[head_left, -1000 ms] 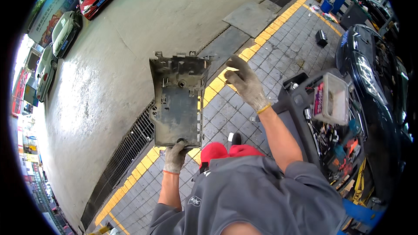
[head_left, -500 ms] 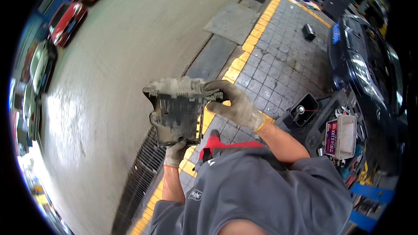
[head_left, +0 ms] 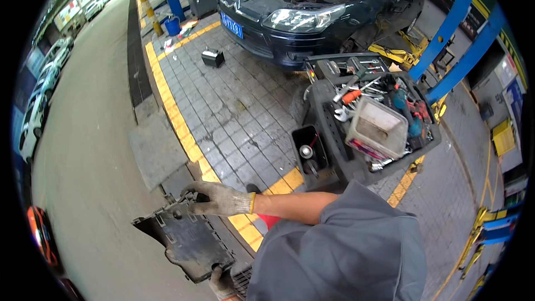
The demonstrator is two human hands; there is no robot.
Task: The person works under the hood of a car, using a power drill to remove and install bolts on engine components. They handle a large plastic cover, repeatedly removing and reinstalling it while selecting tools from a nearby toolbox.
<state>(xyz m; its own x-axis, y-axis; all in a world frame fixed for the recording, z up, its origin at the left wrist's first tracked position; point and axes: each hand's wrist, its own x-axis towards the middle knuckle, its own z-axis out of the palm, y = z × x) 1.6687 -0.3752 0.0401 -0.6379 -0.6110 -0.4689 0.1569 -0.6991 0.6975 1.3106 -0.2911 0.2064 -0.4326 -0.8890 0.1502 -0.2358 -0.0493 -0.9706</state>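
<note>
I see both gloved hands on the part. Right hand (head_left: 220, 198): narrow grip, thumb and fingers closed about the far-end corner of the black plastic tray (head_left: 192, 242). Left hand (head_left: 222, 285): holding the tray's near edge by its round notch; I can't see its fingers underneath. Tray is lower left in my view, hollow side toward the camera, left of the yellow floor line (head_left: 175, 108). Tool case (head_left: 356, 174) with the clear plastic box (head_left: 379, 125) on it is off to the right, well apart.
</note>
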